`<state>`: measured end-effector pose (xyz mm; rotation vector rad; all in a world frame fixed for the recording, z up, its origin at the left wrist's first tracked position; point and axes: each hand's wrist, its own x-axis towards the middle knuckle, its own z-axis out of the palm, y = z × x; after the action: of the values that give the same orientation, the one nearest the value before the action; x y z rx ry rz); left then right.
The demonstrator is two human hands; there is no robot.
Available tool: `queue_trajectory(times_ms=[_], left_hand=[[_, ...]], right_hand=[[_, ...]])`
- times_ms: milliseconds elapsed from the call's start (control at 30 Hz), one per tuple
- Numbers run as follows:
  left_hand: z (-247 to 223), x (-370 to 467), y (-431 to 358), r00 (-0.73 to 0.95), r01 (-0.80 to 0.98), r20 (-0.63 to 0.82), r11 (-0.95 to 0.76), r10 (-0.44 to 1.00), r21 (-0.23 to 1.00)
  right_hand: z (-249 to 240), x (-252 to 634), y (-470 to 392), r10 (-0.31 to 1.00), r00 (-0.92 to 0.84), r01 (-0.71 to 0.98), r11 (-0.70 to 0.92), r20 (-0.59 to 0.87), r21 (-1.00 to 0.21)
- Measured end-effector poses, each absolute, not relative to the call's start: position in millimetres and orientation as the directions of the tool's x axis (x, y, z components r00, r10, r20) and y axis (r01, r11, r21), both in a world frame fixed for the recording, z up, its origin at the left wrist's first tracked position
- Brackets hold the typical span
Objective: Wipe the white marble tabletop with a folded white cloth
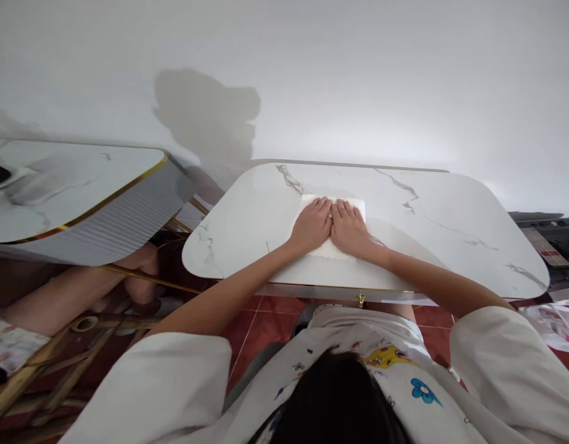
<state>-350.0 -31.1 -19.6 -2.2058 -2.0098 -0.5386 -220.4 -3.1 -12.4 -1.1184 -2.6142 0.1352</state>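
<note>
A white paper napkin (pixel 334 250) lies flat on the marble-patterned table (pixel 247 216) in front of me. My left hand (pixel 313 223) rests palm down on its left part, fingers stretched toward the wall. Beside it, touching at the thumbs, my right hand (pixel 349 227) lies flat on the right part of the same napkin. Both hands press on top of it and neither grips anything. The middle of the napkin is hidden under them.
A second marble-patterned table (pixel 81 185) with a gold edge stands to the left, with another person's legs (pixel 81 293) beneath it. A white wall (pixel 358 80) rises behind. Dark equipment (pixel 555 237) and a clear plastic bag (pixel 552 324) are at the right. A small gold knob (pixel 361 300) sits at the table's front.
</note>
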Motion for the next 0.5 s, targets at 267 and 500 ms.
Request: queue_trajectory(times_ms=[267, 500], left_hand=[[-22.5, -332.3, -89.6, -0.015, 0.982, 0.268, -0.036, 0.963, 0.183], [-18.0, -280.7, -92.3, -0.027, 0.975, 0.215, -0.021, 0.976, 0.219]], right_hand=[[-4.2, -201.0, -56.8, 0.676, -0.716, 0.643, 0.736, 0.175, -0.212], [-10.0, -148.2, -55.2, 0.675, -0.712, 0.648, 0.738, 0.193, -0.192]])
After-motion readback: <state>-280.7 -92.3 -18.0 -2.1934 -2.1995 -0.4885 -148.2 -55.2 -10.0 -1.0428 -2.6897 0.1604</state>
